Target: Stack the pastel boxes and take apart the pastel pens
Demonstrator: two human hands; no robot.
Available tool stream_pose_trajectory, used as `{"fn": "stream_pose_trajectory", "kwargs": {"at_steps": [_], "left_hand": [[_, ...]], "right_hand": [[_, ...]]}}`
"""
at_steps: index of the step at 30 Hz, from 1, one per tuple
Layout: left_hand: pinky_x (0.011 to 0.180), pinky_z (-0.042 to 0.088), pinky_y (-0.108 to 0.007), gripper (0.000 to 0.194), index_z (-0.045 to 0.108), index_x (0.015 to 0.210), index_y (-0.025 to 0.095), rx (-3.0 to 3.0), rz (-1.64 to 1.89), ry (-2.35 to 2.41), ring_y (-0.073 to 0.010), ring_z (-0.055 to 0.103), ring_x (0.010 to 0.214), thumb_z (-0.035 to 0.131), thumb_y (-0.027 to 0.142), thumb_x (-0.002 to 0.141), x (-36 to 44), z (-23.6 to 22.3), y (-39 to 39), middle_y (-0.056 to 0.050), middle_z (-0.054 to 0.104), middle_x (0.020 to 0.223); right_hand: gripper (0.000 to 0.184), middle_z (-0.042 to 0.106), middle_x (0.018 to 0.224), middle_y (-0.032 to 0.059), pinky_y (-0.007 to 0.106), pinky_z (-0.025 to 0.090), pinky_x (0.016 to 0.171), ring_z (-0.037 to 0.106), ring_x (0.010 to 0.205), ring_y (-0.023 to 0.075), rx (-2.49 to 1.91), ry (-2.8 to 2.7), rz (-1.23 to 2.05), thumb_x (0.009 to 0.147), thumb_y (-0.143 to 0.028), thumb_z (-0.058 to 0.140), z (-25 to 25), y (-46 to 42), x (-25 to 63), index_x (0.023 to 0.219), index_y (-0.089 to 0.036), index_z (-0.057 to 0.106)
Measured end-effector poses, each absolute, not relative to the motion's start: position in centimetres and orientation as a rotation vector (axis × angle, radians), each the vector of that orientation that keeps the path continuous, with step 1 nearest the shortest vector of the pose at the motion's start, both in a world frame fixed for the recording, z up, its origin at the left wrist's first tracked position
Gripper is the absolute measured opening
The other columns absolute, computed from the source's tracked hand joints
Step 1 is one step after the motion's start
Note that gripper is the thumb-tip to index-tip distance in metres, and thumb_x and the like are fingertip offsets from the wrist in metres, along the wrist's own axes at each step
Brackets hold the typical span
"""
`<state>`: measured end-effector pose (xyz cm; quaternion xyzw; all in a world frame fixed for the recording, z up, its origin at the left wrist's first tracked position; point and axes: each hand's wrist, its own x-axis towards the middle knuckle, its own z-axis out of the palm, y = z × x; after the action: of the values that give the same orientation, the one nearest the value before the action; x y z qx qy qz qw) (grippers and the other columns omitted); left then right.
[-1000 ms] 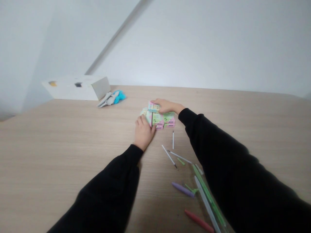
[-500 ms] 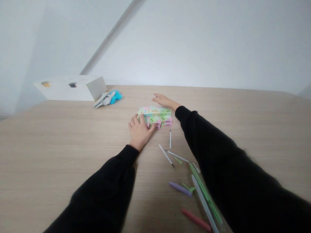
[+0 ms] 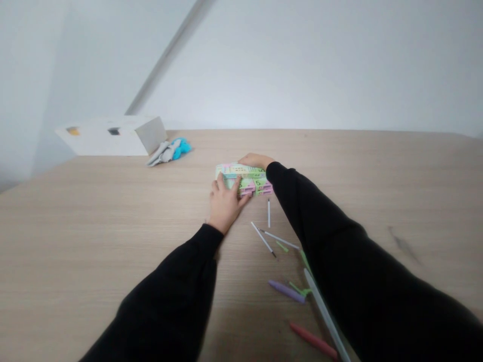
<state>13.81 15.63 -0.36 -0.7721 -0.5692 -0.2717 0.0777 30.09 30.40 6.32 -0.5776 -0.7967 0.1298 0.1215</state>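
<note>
A small stack of green and pink printed boxes [image 3: 243, 173] stands on the table, some showing a number 5 on their near ends. One longer box lies across the top. My left hand [image 3: 225, 205] rests against the front left of the stack with its fingers spread, the fingertips touching the boxes. Behind the stack, my right hand [image 3: 255, 160] lies along the far edge of the top box; most of its fingers are hidden there. Just in front of the boxes lie thin white pen refills [image 3: 269, 213].
Nearer to me are a purple pen part [image 3: 287, 291], a red one [image 3: 313, 341], small green pieces [image 3: 282, 246] and a long pale translucent strip [image 3: 326, 314], partly under my right sleeve. A white box [image 3: 109, 142] and a grey and blue cloth-like item [image 3: 169, 152] stand at the back left.
My right hand, stretched out above the far side of the boxes before, has come down against their back edge. The left hand stays on the front, its fingers slightly shifted.
</note>
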Motion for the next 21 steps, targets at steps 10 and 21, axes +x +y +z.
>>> {"fn": "stream_pose_trajectory", "kwargs": {"at_steps": [10, 21], "left_hand": [[0.083, 0.054, -0.051, 0.053, 0.055, 0.138, 0.03, -2.312, -0.811, -1.751, -0.0429, 0.046, 0.124, 0.054, 0.056, 0.091, 13.8, -0.5, 15.1, -0.023, 0.029, 0.153], [0.088, 0.052, -0.054, 0.053, 0.055, 0.139, 0.03, -2.357, -0.791, -1.725, -0.0437, 0.046, 0.124, 0.054, 0.054, 0.092, 13.2, -0.3, 12.9, -0.022, 0.029, 0.151]], "right_hand": [[0.024, 0.075, 0.117, 0.0058, 0.032, 0.044, 0.1, 0.063, 0.118, 0.026, -1.59, -2.517, 0.449, 0.079, -0.017, 0.059, 5.9, 29.7, 29.9, 0.091, -0.022, 0.079], [0.026, 0.076, 0.113, 0.0068, 0.03, 0.047, 0.097, 0.067, 0.112, 0.0248, -1.644, -2.439, 0.45, 0.083, -0.017, 0.056, 6.0, 26.9, 29.5, 0.093, -0.02, 0.08]]}}
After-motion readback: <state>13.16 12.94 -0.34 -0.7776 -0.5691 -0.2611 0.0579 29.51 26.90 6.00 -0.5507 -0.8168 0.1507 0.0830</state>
